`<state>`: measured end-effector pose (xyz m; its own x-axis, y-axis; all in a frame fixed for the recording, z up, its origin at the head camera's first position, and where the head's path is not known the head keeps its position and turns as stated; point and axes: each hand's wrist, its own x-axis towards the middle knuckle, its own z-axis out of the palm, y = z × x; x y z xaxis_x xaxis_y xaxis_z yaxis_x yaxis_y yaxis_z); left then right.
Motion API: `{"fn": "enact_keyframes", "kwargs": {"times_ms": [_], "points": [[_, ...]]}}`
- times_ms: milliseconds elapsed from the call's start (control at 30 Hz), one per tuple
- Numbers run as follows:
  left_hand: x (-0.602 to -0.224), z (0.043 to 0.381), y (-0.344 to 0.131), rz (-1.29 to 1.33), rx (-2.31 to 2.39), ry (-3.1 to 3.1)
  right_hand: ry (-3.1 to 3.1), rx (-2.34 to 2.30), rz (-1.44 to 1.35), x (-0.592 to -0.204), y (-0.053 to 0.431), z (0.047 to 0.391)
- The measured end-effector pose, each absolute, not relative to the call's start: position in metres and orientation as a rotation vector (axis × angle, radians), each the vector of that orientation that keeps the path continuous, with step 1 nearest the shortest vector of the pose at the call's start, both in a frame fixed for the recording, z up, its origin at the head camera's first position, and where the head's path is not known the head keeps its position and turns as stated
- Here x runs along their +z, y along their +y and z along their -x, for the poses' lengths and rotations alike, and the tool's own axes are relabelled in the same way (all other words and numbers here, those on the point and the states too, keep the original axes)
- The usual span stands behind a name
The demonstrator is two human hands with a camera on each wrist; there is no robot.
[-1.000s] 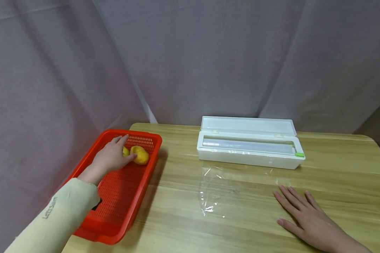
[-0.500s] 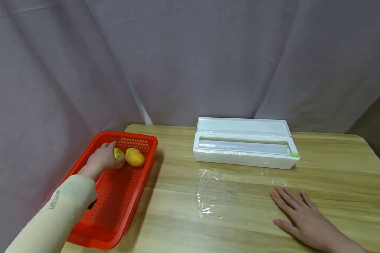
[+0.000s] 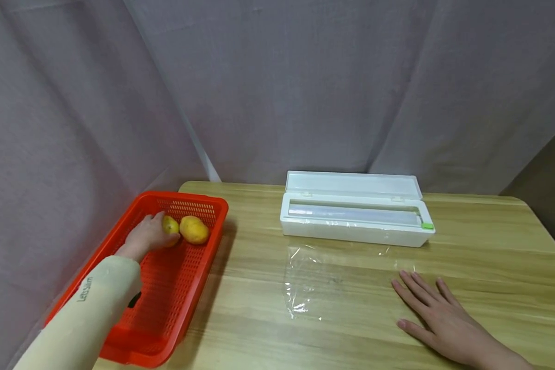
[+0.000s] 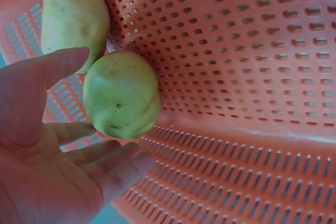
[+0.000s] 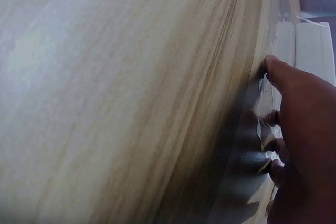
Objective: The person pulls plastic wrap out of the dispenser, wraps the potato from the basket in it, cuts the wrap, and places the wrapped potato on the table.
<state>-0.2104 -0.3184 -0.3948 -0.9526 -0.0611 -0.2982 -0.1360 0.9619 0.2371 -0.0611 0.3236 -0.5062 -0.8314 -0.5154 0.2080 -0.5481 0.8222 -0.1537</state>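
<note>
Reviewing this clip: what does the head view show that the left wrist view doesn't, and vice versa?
Only the head view shows the right hand with fingers spread on the table, the white box with its lid raised, the clear film in front of it, and the lettered sleeve.

Only the left wrist view shows the palm of the left hand and fine dark specks on the fruit nearest it.

Both show the left hand, two yellowish fruits and the red basket.
</note>
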Motion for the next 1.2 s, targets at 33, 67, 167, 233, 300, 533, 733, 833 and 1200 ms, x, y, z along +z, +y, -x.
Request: {"fn": "enact_keyframes", "kwargs": {"times_ms": [33, 67, 167, 233, 300, 533, 733, 833, 1200], "points": [[-0.396, 0.211, -0.319, 0.146, 0.374, 2.82, -2.845, 0.308, -0.838, -0.506, 0.324, 0.061], [-0.397, 0.211, -0.319, 0.146, 0.376, 2.82, -2.842, 0.304, -0.839, -0.507, 0.324, 0.061], [-0.4, 0.212, -0.32, 0.139, 0.377, 2.823, -2.825, 0.297, -0.841, -0.507, 0.324, 0.061], [-0.401, 0.213, -0.32, 0.145, 0.385, 2.824, -2.814, 0.295, -0.846, -0.508, 0.324, 0.061], [-0.402, 0.213, -0.32, 0.157, 0.394, 2.823, -2.804, 0.296, -0.851, -0.508, 0.323, 0.061], [-0.405, 0.217, -0.319, 0.194, 0.424, 2.797, -2.814, 0.313, -0.847, -0.508, 0.323, 0.06], [-0.411, 0.221, -0.319, 0.199, 0.421, 2.808, -2.825, 0.332, -0.833, -0.508, 0.323, 0.06], [-0.414, 0.223, -0.319, 0.189, 0.408, 2.816, -2.836, 0.342, -0.829, -0.507, 0.323, 0.059], [-0.416, 0.226, -0.319, 0.213, 0.454, 2.792, -2.834, 0.332, -0.822, -0.507, 0.321, 0.059]]}}
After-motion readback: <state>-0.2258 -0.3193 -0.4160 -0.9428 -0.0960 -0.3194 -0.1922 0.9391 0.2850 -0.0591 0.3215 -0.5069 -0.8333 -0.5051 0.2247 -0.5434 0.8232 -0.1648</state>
